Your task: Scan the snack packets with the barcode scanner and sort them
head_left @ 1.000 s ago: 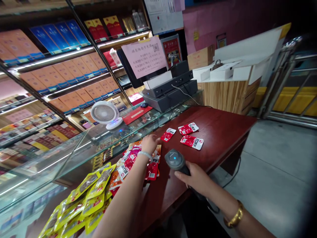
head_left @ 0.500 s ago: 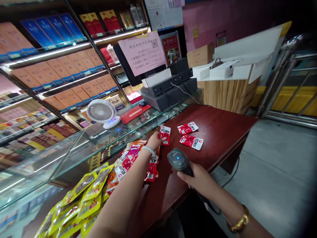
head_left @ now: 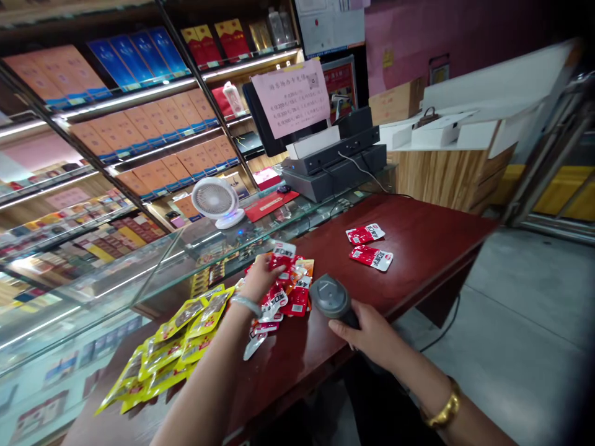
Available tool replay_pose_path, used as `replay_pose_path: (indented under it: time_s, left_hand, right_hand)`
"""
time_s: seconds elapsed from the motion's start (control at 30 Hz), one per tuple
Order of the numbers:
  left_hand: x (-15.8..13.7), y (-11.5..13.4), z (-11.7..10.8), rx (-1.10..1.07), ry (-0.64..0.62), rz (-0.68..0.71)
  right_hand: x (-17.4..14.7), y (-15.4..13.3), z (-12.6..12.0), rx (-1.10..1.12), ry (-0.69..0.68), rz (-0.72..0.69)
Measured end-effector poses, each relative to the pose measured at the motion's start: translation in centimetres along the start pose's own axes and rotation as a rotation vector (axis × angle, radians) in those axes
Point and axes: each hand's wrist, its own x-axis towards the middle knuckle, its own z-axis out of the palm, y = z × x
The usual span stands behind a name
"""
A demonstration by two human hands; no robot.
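Note:
My left hand (head_left: 261, 280) is closed on the edge of a red and white snack packet (head_left: 284, 250), over a pile of red, orange and pink packets (head_left: 297, 301) that it partly hides. In my right hand (head_left: 374, 337) is a dark handheld barcode scanner (head_left: 331, 296), its head tilted up beside the pile. Beyond the scanner, a red packet (head_left: 365, 233) and a second red packet (head_left: 370, 257) lie apart from the pile. Several yellow snack packets (head_left: 186, 334) are heaped at the near left, beside my left forearm.
The packets lie on a dark red wooden table (head_left: 418, 229) against a glass display counter (head_left: 186, 248). On the counter stand a white fan (head_left: 214, 199) and a grey cash register unit (head_left: 325, 167) with cables. Shelves of boxes (head_left: 153, 124) rise behind.
My left hand has carried the red and white packet left from the bare tabletop to above the mixed pile. My right hand keeps the scanner; its blue light no longer shows.

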Motion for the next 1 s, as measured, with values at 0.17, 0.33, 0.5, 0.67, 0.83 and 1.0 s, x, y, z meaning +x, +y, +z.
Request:
replay_pose_path:
  time_s: [0.17, 0.33, 0.5, 0.67, 0.83, 1.0]
  left_hand:
    - [-0.3, 0.0, -2.1, 0.496, 0.221, -0.01]
    - [1.6, 8.6, 4.8, 0.321, 0.029, 0.441]
    - [3.7, 17.6, 12.6, 0.288, -0.293, 0.698]
    - [5.0, 21.2, 14.7, 0.396, -0.501, 0.637]
    - [4.7, 18.7, 13.6, 0.316, -0.564, 0.544]
    - [3.4, 14.4, 11.5, 0.059, -0.489, 0.492]
  right_hand:
    - [-0.4, 0.6, -0.7, -0.001, -0.005, -0.027]
    - [-1.3, 1.9, -3.0, -0.051, 0.057, 0.038]
    - [-2.7, 3.2, -5.2, -0.045, 0.1, 0.089]
    - [-3.5, 3.9, -6.5, -0.038, 0.136, 0.126]
    - [-3.8, 3.7, -6.9, -0.097, 0.139, 0.154]
    - [-4.0, 3.2, -6.3, -0.097, 0.101, 0.133]
